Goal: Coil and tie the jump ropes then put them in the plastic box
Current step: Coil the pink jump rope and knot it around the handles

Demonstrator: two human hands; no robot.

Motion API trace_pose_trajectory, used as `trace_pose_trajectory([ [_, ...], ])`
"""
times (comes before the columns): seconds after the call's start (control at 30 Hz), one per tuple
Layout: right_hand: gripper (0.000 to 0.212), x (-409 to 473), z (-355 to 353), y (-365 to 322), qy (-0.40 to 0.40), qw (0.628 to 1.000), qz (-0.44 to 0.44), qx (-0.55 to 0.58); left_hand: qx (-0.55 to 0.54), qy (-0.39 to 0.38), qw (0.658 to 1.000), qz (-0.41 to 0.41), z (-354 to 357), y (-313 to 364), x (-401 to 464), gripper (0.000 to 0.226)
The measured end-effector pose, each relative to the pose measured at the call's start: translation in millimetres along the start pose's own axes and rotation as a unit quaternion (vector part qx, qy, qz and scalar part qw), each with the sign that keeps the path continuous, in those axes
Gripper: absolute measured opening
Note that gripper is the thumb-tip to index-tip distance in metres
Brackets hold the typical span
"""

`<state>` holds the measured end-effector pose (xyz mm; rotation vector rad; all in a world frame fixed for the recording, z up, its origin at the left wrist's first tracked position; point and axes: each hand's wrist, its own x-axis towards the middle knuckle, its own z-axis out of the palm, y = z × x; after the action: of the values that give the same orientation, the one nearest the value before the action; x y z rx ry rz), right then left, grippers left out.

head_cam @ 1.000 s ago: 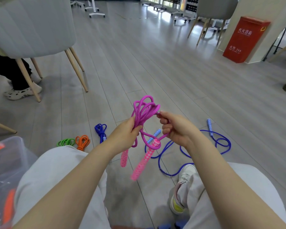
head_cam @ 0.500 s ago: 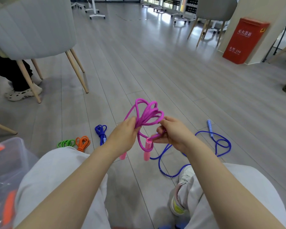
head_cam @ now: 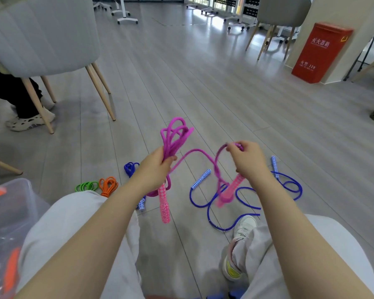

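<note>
Both forearms reach forward over the knees, hands held apart above the wooden floor (head_cam: 214, 87). The left hand (head_cam: 154, 169) is curled into a fist around a bunch of loops of the pink rope (head_cam: 174, 134), which stand up above the knuckles; one pink handle (head_cam: 164, 205) hangs straight down below that fist. The right hand (head_cam: 247, 161) is raised a little higher, palm down, its thumb and fingers pinching a single strand of the same rope at the top of a small arch. Between the two hands the strand sags and rises in a loose curve. The second pink handle (head_cam: 230, 190) dangles under the right hand, tilted.

On the floor beneath lies an uncoiled blue rope (head_cam: 244, 212) beside a white shoe (head_cam: 244, 228). Farther left lie three bundles near one another: blue (head_cam: 130, 168), orange (head_cam: 108, 185) and green (head_cam: 86, 186). The clear plastic box (head_cam: 11, 212) sits at the left edge beside the left knee.
</note>
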<state>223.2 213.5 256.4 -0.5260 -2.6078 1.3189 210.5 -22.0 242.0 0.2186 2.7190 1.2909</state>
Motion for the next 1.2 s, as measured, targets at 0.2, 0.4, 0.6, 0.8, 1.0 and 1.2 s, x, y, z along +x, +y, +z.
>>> trace_pose_trajectory([
  [0.2, 0.03, 7.6, -28.9, 6.0, 0.08, 0.993, 0.037, 0.08, -0.062, 0.097, 0.992, -0.051, -15.6, -6.1, 4.1, 0.016],
  [0.4, 0.021, 3.2, -18.5, 4.6, -0.009, 0.952, 0.105, 0.288, -0.102, 0.089, 0.989, -0.06, -11.6, 0.1, -0.7, 0.017],
  [0.6, 0.021, -4.0, -7.0, -8.1, -0.032, 0.923, 0.095, 0.371, -0.094, 0.051, 0.993, -0.046, -2.9, 2.8, -1.6, 0.014],
  [0.8, 0.025, -13.0, 7.9, -19.6, -0.083, 0.852, 0.133, 0.5, -0.095, -0.006, 0.994, -0.055, 2.7, 10.1, -7.9, 0.017],
  [1.0, 0.026, -28.6, 29.3, -28.5, -0.077, 0.828, 0.102, 0.545, -0.094, -0.172, 0.98, -0.032, 21.5, 20.8, -23.4, 0.011],
  [1.2, 0.027, -28.0, 23.8, -33.5, -0.072, 0.827, 0.097, 0.549, -0.073, -0.165, 0.984, -0.007, 28.2, 21.6, -22.2, 0.012],
])
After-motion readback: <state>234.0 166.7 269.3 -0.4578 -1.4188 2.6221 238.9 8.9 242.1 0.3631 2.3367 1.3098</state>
